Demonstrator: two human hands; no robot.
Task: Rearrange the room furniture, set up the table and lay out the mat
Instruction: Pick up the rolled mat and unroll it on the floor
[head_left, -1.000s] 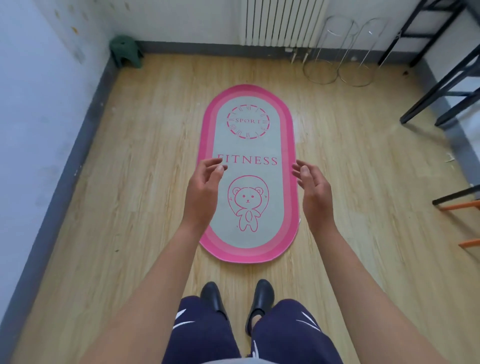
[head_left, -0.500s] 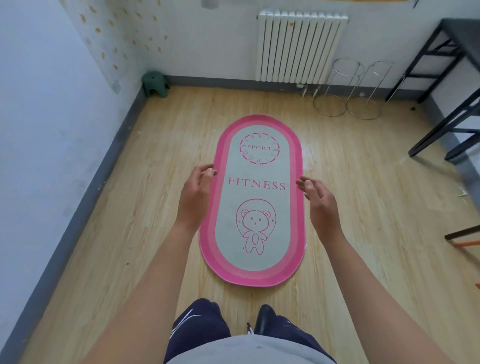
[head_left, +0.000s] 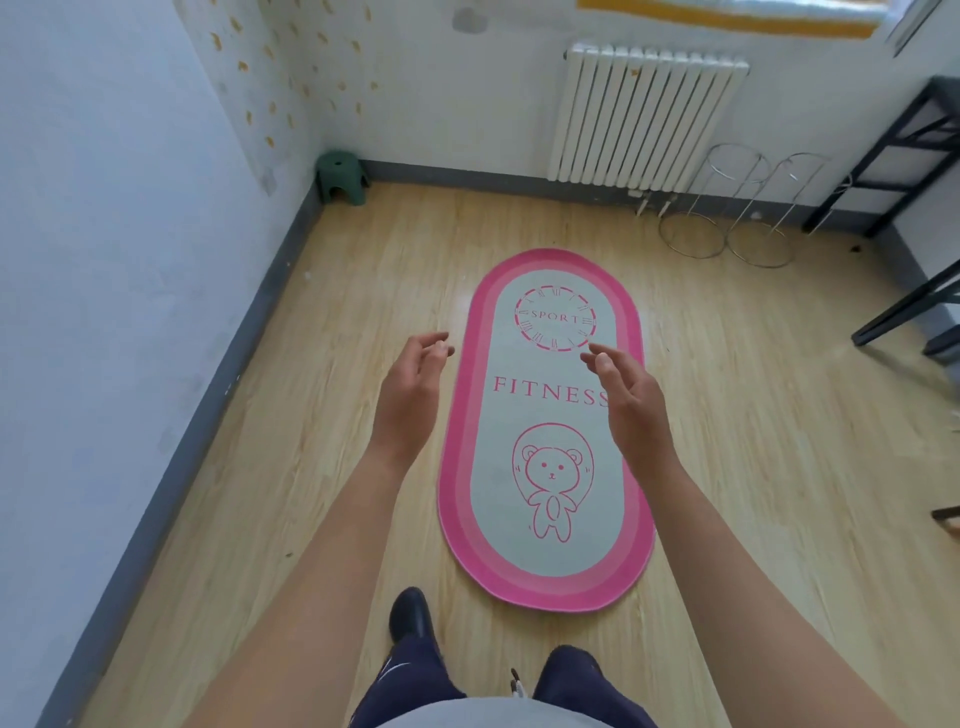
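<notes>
Fingers first: the left fingers (head_left: 434, 345) and the right fingers (head_left: 605, 358) are loosely curled and a bit spread, holding nothing, and both hands hang in the air over the floor. The left hand (head_left: 410, 395) sits just off the mat's left edge, while the right hand (head_left: 631, 400) is over its right side, so it blocks part of the pink border and clips the last S of the lettering. The mat (head_left: 550, 426) itself lies flat on the wood floor (head_left: 337, 415), roughly mid-room, long axis running away from the person, near end just ahead of one black shoe (head_left: 410, 616); the other foot is hidden under a dark trouser leg. Bare floor shows all round the mat, a wide strip on the left up to the grey skirting and more on the right. A green stool (head_left: 343, 176) is tucked in the far left corner, a white radiator (head_left: 644, 117) is on the back wall, and two wire ring stands (head_left: 727, 218) stand just below it. The black frame (head_left: 904, 156) on the right is cut off by the picture edge, so I can't tell what it is. An orange strip up top is too blurry to make out. Readable text on the mat: "SPORT" inside a clock-style ring, "FITNESS" across the middle, plus a pink bear outline below.
</notes>
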